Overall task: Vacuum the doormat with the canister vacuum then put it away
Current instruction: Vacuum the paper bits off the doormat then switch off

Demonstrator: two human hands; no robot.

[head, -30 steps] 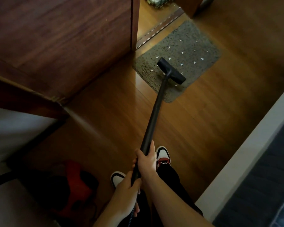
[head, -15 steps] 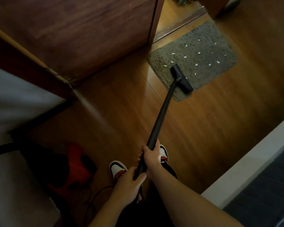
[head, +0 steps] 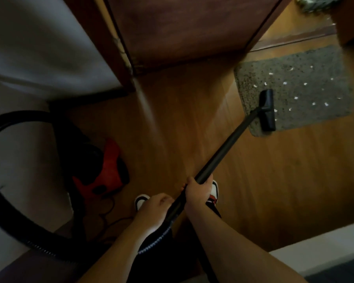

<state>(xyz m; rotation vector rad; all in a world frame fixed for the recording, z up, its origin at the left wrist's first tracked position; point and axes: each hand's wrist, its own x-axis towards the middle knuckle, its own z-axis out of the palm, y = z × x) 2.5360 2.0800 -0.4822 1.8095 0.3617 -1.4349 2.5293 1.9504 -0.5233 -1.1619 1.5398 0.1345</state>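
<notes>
A grey speckled doormat [head: 307,78] lies on the wooden floor at the upper right, dotted with several white scraps. The black vacuum wand [head: 229,148] runs from my hands up to its floor head [head: 267,110], which rests on the mat's near left edge. My right hand [head: 198,189] grips the wand higher up. My left hand [head: 154,209] grips the wand's lower end, where the ribbed hose [head: 29,245] joins. The red and black canister [head: 104,170] sits on the floor at my left.
A dark wooden door [head: 184,27] stands open ahead, with a door threshold [head: 294,38] beyond the mat. A white wall [head: 39,48] is at the left and a pale ledge [head: 323,254] at the lower right. A black cord [head: 108,213] trails by my shoes.
The view has swung left, bringing the canister and hose loop into sight. The floor head stays at the mat's near edge. Both hands keep their grip.
</notes>
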